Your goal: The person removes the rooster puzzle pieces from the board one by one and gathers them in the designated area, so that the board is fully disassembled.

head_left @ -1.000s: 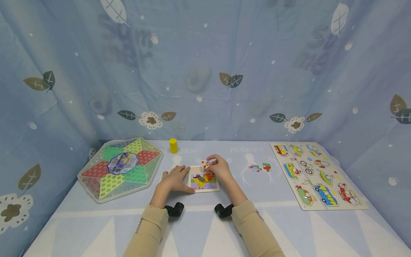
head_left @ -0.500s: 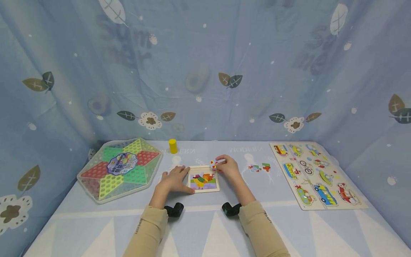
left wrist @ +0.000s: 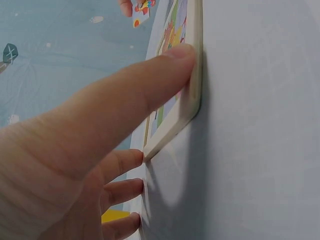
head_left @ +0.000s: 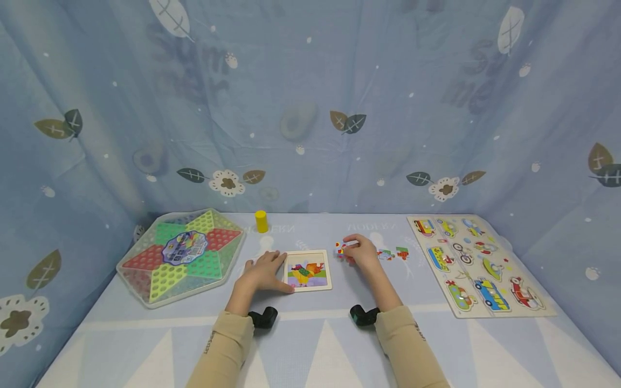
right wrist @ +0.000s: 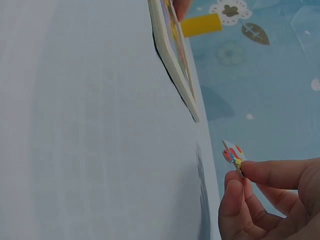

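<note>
A small wooden puzzle tray (head_left: 308, 287) lies mid-table, its colourful picture with a bird-like figure filling the lower part and a bare strip along the top. My left hand (head_left: 264, 274) rests at its left side, thumb laid over the near rim and fingers fairly straight by the left edge. To the right of the tray, my right hand (head_left: 364, 254) pinches a puzzle piece (right wrist: 232, 153) between thumb and fingertips. That piece is white with red, yellow and blue print and is tilted up in the right wrist view. Fingers partly cover it in the head view.
Two loose puzzle pieces, one light (head_left: 385, 255) and one green and red (head_left: 402, 253), lie beyond my right hand. A hexagonal Chinese checkers board (head_left: 201, 264) is at left, a yellow cylinder (head_left: 261, 221) at the back, and a vehicle peg puzzle board (head_left: 477, 264) at right.
My right hand has moved right, from over the tray's upper edge to beyond its right side, carrying the puzzle piece. The left hand and the tray stay where they were.
</note>
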